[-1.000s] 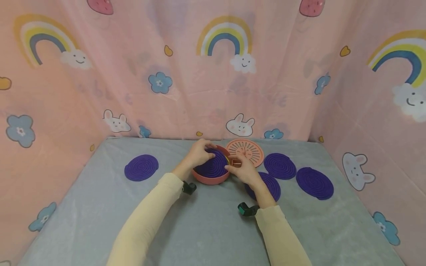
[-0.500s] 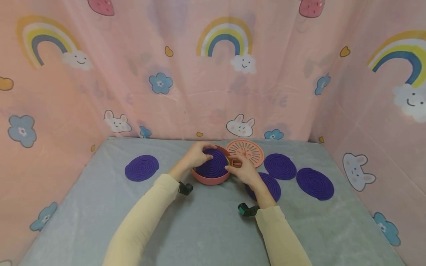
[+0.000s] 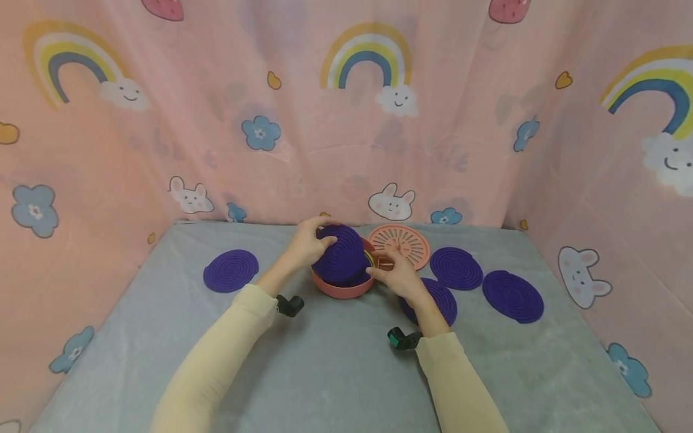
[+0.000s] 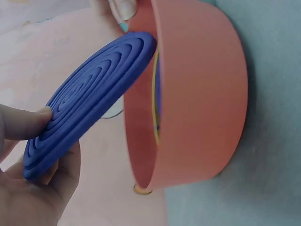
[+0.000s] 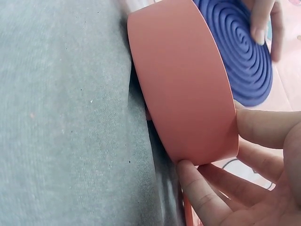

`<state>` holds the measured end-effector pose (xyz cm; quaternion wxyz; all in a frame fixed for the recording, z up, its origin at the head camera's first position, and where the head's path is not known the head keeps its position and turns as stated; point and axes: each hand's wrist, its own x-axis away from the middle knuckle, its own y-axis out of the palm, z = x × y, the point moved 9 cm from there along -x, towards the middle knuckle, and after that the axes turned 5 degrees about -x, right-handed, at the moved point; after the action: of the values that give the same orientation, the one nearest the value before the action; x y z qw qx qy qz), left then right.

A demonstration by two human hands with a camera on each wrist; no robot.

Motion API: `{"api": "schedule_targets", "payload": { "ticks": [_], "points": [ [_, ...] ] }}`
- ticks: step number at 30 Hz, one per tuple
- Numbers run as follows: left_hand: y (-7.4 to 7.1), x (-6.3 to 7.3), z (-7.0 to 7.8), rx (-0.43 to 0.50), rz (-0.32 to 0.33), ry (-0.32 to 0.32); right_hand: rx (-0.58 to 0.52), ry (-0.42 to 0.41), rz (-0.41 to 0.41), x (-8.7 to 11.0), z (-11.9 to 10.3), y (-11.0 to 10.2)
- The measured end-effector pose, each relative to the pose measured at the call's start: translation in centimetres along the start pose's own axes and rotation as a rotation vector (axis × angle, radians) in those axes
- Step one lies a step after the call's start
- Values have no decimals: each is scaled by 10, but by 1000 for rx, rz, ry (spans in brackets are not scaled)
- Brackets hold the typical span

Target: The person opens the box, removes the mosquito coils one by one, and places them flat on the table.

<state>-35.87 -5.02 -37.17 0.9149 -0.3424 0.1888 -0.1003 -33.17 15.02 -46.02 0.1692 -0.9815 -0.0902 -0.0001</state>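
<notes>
My left hand [image 3: 307,242] pinches a purple spiral-ridged coaster [image 3: 342,257] by its left edge, thumb on the ridged face and fingers beneath. The coaster is tilted, its far edge at the rim of a coral round holder [image 4: 202,94]. Inside that holder a yellow edge and more purple show; the held coaster hides the rest. At the holder's right side, my right hand [image 3: 399,278] steadies it, with the thumb at the rim and fingertips against the outer wall [image 5: 183,84].
Behind the holder lies a coral slotted disc [image 3: 417,248]. Purple coasters lie on the grey cloth [image 3: 335,361]: one at left [image 3: 231,270], others at right [image 3: 456,268], including one [image 3: 512,296] farther out and one [image 3: 441,300] partly under the right wrist. A pink printed curtain [image 3: 325,162] encloses the table.
My left hand has moved left and up, lifting the purple coaster out of the holder and tilting it; more purple now shows beneath. My right hand has stayed at the holder's side.
</notes>
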Motion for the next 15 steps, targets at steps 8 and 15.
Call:
{"api": "schedule_targets", "payload": {
  "ticks": [8, 15],
  "points": [
    [-37, 11, 1, 40, 100, 53, 8, -5, 7, 0, 0, -1],
    [-62, 27, -16, 41, 137, 3, 21, -11, 13, 1, 0, 0]
  ]
}}
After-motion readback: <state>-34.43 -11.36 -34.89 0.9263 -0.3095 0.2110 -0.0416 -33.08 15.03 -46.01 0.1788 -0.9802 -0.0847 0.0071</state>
